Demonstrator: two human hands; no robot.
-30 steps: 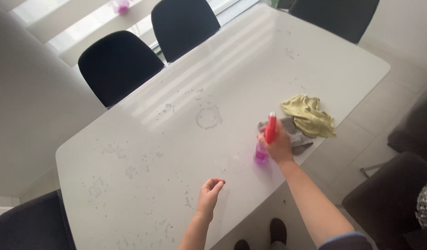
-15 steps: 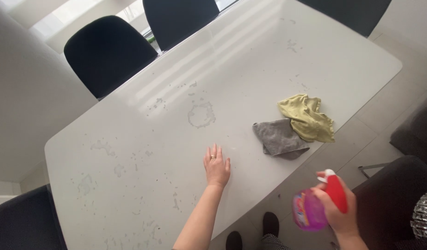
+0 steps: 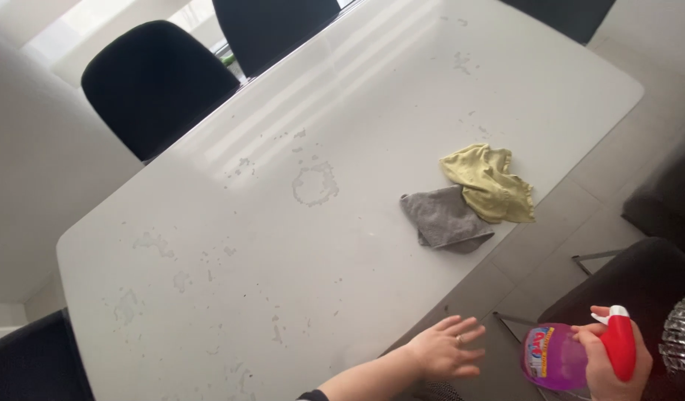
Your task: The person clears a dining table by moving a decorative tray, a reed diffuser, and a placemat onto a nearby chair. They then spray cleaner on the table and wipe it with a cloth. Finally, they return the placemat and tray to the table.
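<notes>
A long white tabletop (image 3: 372,111) fills most of the room in front of me, glossy, with window light lying in bands across it and dried smears and spots all over, among them a ring-shaped mark (image 3: 313,184) near the middle. Black chairs (image 3: 153,82) stand along its far side, and another dark chair (image 3: 624,289) sits off the near right corner, over grey floor tiles.

Near the right-hand edge of the tabletop lie two crumpled cloths: a yellow cloth (image 3: 489,183) and a grey cloth (image 3: 445,220), touching, the yellow one overlapping the grey one's corner.

The person's right hand (image 3: 610,364) is low at the right, off the tabletop and over the dark chair, fingers clamped around a spray bottle (image 3: 561,358) with a pink-purple body and a red and white trigger head; the bottle is held up in the air, well apart from the cloths.

The left hand (image 3: 443,349) hovers just past the near edge of the tabletop, palm down, fingers spread apart and holding nothing, a ring (image 3: 458,340) on one finger.
</notes>
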